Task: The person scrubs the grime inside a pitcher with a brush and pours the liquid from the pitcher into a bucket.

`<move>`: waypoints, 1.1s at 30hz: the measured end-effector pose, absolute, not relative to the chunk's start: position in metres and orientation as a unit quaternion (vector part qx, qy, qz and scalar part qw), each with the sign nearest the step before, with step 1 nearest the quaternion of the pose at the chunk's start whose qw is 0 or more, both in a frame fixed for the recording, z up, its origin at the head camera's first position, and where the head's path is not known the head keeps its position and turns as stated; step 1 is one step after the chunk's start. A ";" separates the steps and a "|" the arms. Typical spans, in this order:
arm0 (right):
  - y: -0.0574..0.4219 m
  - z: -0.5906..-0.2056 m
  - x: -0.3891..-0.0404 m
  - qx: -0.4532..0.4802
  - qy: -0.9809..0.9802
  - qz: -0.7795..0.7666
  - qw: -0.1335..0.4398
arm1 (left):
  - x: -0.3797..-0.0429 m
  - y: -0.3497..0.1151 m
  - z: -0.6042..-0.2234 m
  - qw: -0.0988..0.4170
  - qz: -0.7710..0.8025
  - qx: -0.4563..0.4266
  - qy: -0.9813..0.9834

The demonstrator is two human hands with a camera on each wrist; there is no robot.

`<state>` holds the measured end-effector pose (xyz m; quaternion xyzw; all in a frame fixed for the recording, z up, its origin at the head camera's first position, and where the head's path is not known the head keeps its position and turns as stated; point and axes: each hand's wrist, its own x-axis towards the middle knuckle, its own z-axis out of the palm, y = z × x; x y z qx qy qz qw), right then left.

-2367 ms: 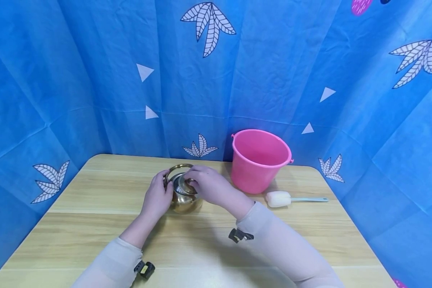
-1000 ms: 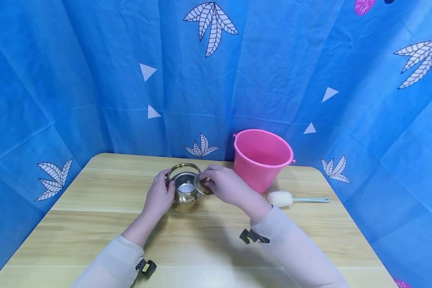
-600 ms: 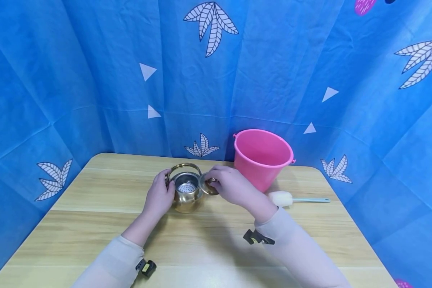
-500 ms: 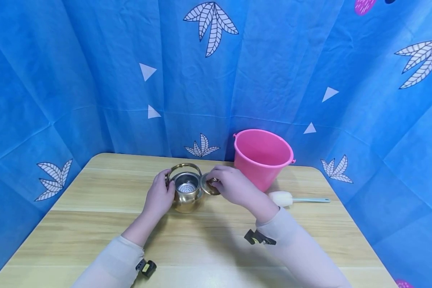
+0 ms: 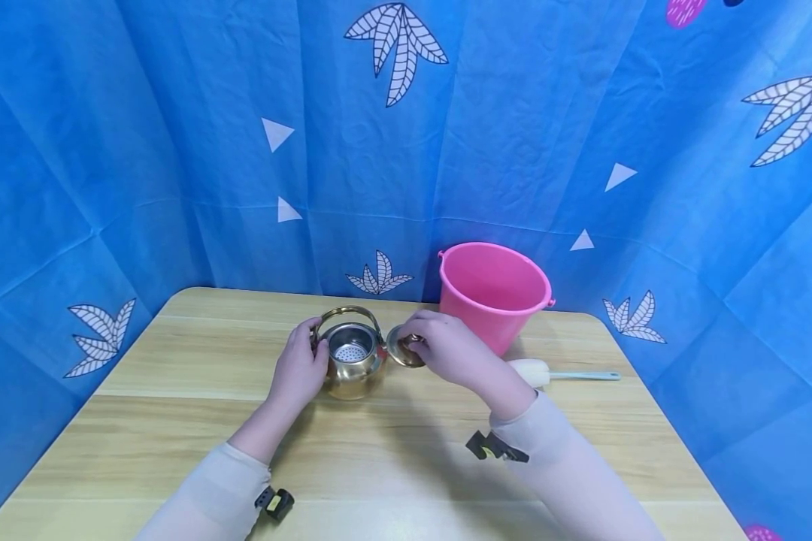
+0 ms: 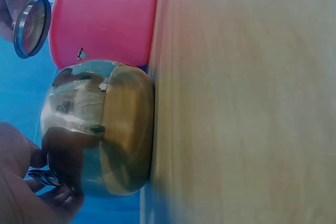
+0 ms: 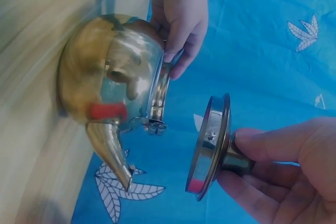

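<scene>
A shiny gold teapot stands on the table with its mouth uncovered, and a perforated strainer shows inside. My left hand grips the left side of its hoop handle. In the right wrist view the teapot's spout is visible. My right hand pinches the knob of the round metal lid, which hangs tilted in the air just right of the teapot, apart from it. The left wrist view shows the lid's underside.
A pink bucket stands at the back right of the wooden table. Beside it lies a white sponge brush with a pale blue handle, partly behind my right wrist. A blue patterned curtain surrounds the table.
My right hand has lifted the lid off the teapot and moved it to the right, uncovering the strainer. The left hand has kept its grip on the handle.
</scene>
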<state>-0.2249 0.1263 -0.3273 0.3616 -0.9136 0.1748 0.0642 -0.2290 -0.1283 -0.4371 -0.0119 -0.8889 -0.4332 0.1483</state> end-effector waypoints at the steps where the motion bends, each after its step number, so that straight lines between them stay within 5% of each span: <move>1: 0.127 -0.327 -0.225 0.360 -0.914 0.173 0.064 | -0.229 -0.128 -0.437 0.149 -0.433 -0.012 -0.889; 33: 0.156 -0.324 -0.221 0.320 -0.934 0.156 0.020 | -0.228 -0.127 -0.436 0.151 -0.436 -0.011 -0.887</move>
